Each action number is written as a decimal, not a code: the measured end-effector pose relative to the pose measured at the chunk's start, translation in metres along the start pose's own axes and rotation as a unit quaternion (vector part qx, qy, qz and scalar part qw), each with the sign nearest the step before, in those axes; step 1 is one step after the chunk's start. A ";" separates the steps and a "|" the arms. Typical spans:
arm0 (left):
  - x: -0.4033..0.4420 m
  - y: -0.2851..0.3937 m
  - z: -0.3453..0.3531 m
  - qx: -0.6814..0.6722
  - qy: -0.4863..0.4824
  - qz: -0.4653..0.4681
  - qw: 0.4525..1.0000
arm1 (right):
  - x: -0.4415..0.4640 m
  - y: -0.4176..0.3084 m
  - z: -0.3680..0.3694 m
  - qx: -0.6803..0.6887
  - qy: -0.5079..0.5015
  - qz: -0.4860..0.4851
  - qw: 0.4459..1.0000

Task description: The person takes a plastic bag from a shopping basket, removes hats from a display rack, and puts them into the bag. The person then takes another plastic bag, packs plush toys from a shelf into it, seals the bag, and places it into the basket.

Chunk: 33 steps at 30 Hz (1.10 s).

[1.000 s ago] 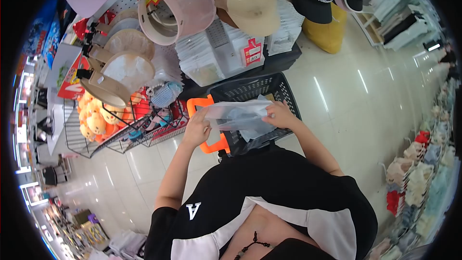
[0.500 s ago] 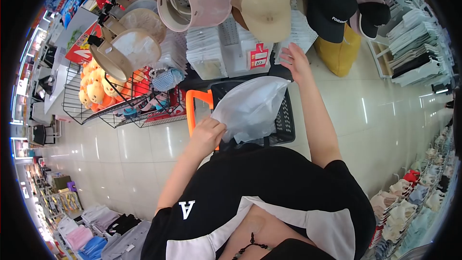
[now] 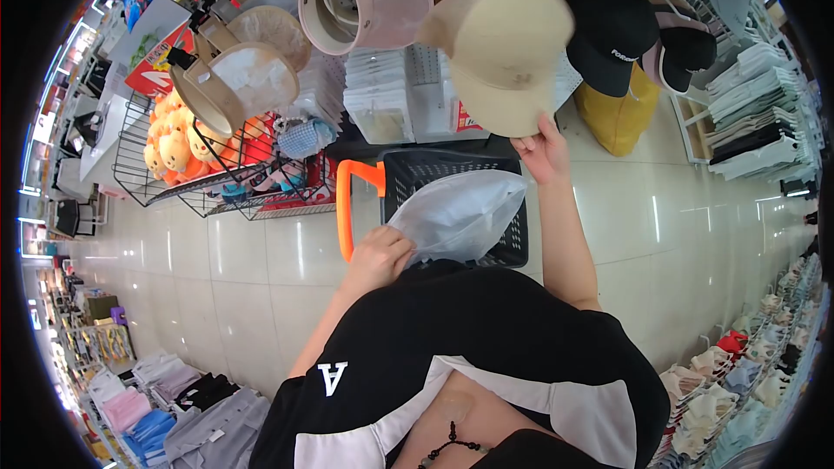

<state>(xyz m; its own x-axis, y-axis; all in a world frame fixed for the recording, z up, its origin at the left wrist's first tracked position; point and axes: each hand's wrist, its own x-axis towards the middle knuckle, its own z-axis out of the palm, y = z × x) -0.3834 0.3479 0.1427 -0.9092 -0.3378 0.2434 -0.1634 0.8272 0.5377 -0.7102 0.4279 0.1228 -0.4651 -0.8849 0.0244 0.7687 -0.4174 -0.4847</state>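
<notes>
My left hand (image 3: 382,254) is closed on the edge of a translucent plastic bag (image 3: 456,213), which hangs open over the black basket (image 3: 408,167). An orange handle (image 3: 345,208) stands at the basket's left side. Up and to the right, my right hand (image 3: 543,152) pinches the brim of a beige cap (image 3: 512,39) between thumb and fingers. The cap is among other hats on the display, tilted with its brim toward me. The lower part of the bag hides much of the basket's inside.
Pink visors (image 3: 391,4) and beige visors (image 3: 252,78) hang at the upper left, above a wire basket of orange plush toys (image 3: 178,139). Black caps (image 3: 612,35) hang to the right over a yellow bag (image 3: 617,117). White packets (image 3: 378,95) fill the shelf behind the basket.
My right hand has let go of the bag, moved up, and closed on the beige cap's brim, which now hangs lower. My left hand keeps holding the bag.
</notes>
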 end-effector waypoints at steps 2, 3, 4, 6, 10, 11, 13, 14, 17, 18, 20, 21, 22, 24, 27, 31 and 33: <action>0.004 0.003 0.000 -0.006 0.000 -0.004 1.000 | -0.010 -0.004 0.005 0.011 0.001 -0.011 1.000; 0.007 0.005 -0.001 -0.011 0.001 -0.007 1.000 | -0.015 -0.007 0.004 -0.003 -0.031 -0.029 0.999; 0.011 0.007 -0.002 -0.015 -0.002 -0.011 1.000 | -0.020 -0.011 0.004 -0.016 -0.063 -0.047 0.997; 0.017 0.009 -0.005 0.000 -0.023 0.012 1.000 | -0.026 -0.023 0.008 -0.048 -0.073 -0.063 0.994; 0.029 0.010 -0.014 0.023 -0.032 0.039 0.998 | -0.040 -0.051 0.006 -0.162 -0.069 -0.076 0.981; 0.032 0.011 -0.017 0.023 -0.034 0.033 0.999 | -0.043 -0.057 0.005 -0.231 -0.034 -0.076 0.969; 0.038 0.013 -0.025 0.040 -0.015 0.040 0.998 | -0.053 -0.067 0.006 -0.257 0.001 -0.064 0.964; 0.040 0.014 -0.029 0.046 -0.013 0.038 0.998 | -0.056 -0.073 0.004 -0.387 0.022 -0.037 0.921; 0.045 0.011 -0.035 0.074 -0.010 0.062 0.995 | -0.059 -0.076 0.023 -0.560 0.035 0.019 0.828; 0.046 0.010 -0.036 0.074 -0.012 0.058 0.995 | -0.059 -0.076 0.032 -0.610 0.029 0.043 0.791; 0.048 0.006 -0.037 0.087 -0.039 0.056 0.994 | -0.059 -0.076 0.048 -0.653 0.010 0.054 0.756; 0.049 0.006 -0.038 0.086 -0.040 0.054 0.994 | -0.058 -0.076 0.055 -0.694 -0.008 0.060 0.717; 0.051 0.005 -0.038 0.090 -0.043 0.059 0.993 | -0.058 -0.074 0.061 -0.693 -0.008 0.062 0.718; 0.056 0.006 -0.040 0.094 -0.046 0.063 0.992 | -0.056 -0.071 0.074 -0.743 -0.052 0.027 0.667; 0.063 0.006 -0.039 0.105 -0.055 0.061 0.991 | -0.063 -0.068 0.105 -0.692 0.018 -0.081 0.717; 0.071 0.004 -0.036 0.119 -0.049 0.066 0.989 | -0.074 -0.071 0.146 -0.669 0.042 -0.177 0.720; 0.076 0.007 -0.037 0.123 -0.039 0.072 0.989 | -0.074 -0.063 0.147 -0.685 -0.005 -0.177 0.707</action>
<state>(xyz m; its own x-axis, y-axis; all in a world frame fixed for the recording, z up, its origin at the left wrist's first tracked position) -0.4393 0.3110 0.1948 -0.9549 -0.1814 0.2351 -0.1102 0.9516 0.2869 -0.6599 0.4889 0.2800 -0.5144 -0.7786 0.3594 -0.5445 -0.0273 -0.8383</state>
